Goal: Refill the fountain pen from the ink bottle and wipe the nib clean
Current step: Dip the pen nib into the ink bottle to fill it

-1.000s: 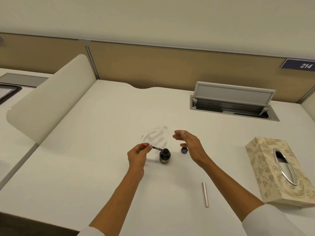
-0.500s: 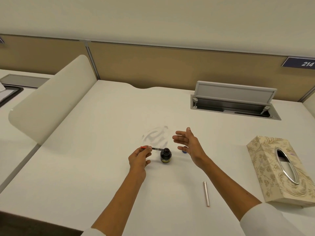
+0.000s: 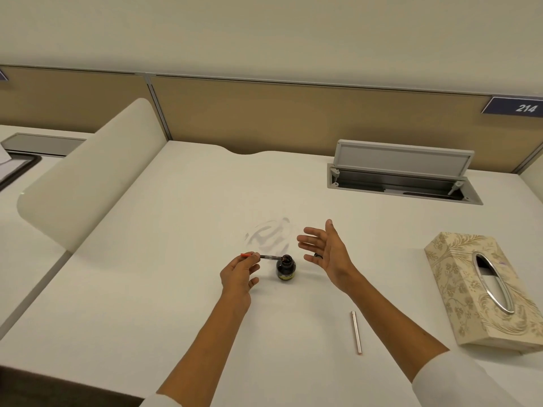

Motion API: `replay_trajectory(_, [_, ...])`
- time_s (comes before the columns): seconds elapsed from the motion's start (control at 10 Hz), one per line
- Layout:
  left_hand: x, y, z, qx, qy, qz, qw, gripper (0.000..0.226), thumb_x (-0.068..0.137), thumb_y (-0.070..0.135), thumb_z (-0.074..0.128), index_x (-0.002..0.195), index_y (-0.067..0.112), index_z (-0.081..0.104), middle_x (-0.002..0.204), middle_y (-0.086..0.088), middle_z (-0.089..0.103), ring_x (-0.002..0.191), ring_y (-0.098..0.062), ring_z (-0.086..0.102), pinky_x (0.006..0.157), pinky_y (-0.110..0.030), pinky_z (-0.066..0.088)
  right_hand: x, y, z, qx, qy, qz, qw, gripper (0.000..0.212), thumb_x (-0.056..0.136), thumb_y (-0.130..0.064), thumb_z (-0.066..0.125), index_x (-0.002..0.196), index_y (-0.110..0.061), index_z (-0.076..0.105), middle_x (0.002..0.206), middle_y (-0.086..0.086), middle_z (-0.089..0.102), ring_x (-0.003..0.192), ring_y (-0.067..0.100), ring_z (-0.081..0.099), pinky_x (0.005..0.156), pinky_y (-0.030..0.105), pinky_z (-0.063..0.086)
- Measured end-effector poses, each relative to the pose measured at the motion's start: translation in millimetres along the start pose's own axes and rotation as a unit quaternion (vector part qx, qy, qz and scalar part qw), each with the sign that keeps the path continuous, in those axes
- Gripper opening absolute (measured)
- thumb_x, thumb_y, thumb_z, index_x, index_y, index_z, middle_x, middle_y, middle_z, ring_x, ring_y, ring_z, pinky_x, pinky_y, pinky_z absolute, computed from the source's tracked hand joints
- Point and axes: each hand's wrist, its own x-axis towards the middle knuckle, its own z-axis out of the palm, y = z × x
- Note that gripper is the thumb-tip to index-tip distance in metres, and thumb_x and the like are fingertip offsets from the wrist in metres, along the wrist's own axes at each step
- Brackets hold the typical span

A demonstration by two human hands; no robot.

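A small dark ink bottle (image 3: 285,268) stands open in the middle of the white desk (image 3: 176,218). My left hand (image 3: 237,274) pinches a thin pen insert (image 3: 269,257) with a red end, lying almost level, its tip at the bottle's mouth. To the right of the bottle my right hand (image 3: 327,252) hovers with fingers spread and nothing in it. The bottle's cap (image 3: 318,255) lies on the desk, mostly hidden behind that hand. A silver pen barrel (image 3: 356,332) lies on the desk near my right forearm.
A patterned tissue box (image 3: 482,289) sits at the right edge. An open cable hatch (image 3: 402,177) is set into the desk at the back right. A curved white divider (image 3: 85,177) borders the left side. A faint smear (image 3: 269,236) marks the desk behind the bottle.
My right hand has lifted and opened wider, palm turning leftward, and now covers most of the cap. My left hand lowered slightly, keeping the pen insert at the bottle's mouth.
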Motion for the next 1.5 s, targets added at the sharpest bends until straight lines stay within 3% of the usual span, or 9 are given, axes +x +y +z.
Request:
replay_trajectory(0.3, [0,3,-3,0.014,-0.01,-0.019,1.0,0.015,0.078,0.013,0.076,0.092,0.015,0.071,0.098,-0.005,0.069,0.089,-0.019,0.064,0.073,-0.035,0.047,-2,0,-1,0.01,0.003,0.006,1.0,0.067,0.096,-0.065,0.028,0.125,-0.015,0.062,0.118,0.006,0.072,0.115,0.024,0.065,0.1,0.045,0.049])
replay_trajectory(0.6, [-4,3,-1,0.029,-0.009,-0.004,1.0,0.016,0.076,0.013,0.078,0.092,0.015,0.072,0.092,-0.003,0.07,0.086,-0.019,0.065,0.071,-0.035,0.047,-4,0,-1,0.018,0.007,0.011,1.0,0.067,0.096,-0.065,0.028,0.126,-0.014,0.061,0.119,0.007,0.072,0.115,0.025,0.065,0.098,0.043,0.05])
replay_trajectory(0.9, [-10,9,6,-0.046,-0.041,-0.054,0.997,0.007,0.083,0.015,0.072,0.089,0.018,0.069,0.092,-0.001,0.07,0.092,-0.018,0.064,0.076,-0.035,0.047,-7,1,-4,0.065,0.008,0.021,0.998,0.068,0.095,-0.066,0.03,0.126,-0.013,0.061,0.12,0.01,0.071,0.117,0.028,0.064,0.101,0.047,0.048])
replay_trajectory(1.2, [-22,12,23,-0.095,-0.086,-0.084,0.988,0.005,0.083,0.017,0.071,0.082,0.019,0.067,0.088,0.0,0.068,0.092,-0.018,0.063,0.079,-0.035,0.047,-18,-2,-14,0.209,0.005,0.037,0.977,0.075,0.09,-0.071,0.038,0.127,-0.01,0.062,0.121,0.013,0.071,0.118,0.031,0.064,0.109,0.051,0.043])
replay_trajectory(1.5, [-46,6,63,-0.17,-0.158,-0.122,0.965,0.004,0.086,0.013,0.068,0.084,0.015,0.064,0.083,-0.003,0.068,0.083,-0.018,0.063,0.07,-0.032,0.047,-41,-1,-36,0.416,-0.005,0.025,0.909,0.085,0.081,-0.076,0.048,0.132,-0.007,0.059,0.131,0.018,0.065,0.124,0.037,0.059,0.109,0.051,0.042])
